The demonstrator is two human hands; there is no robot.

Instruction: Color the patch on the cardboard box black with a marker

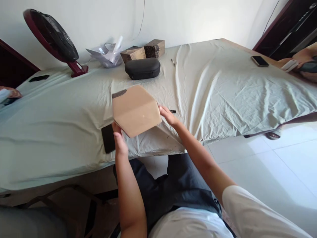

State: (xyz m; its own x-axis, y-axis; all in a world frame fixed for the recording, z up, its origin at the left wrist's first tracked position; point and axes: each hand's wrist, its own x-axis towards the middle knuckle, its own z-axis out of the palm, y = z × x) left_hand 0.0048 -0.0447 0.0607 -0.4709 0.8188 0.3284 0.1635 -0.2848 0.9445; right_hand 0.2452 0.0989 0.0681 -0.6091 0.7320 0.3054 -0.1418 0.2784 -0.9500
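Observation:
I hold a folded brown cardboard piece (135, 110) with a dark strip at its top left corner, lifted just above the bed's near edge. My left hand (120, 142) grips its lower left edge, fingers curled behind it. On the right corner of the piece, my right hand (168, 115) pinches it. A flat black object (108, 138) lies on the sheet under my left hand. A small dark pen-like thing (172, 111) lies just past my right fingers.
A pale green sheet (223, 92) covers the bed. At the back stand a red fan (53, 39), a crumpled plastic bag (106, 54), two cardboard boxes (143, 51) and a black case (142, 67). A phone (259, 61) lies far right. White tiled floor (272, 165) at right.

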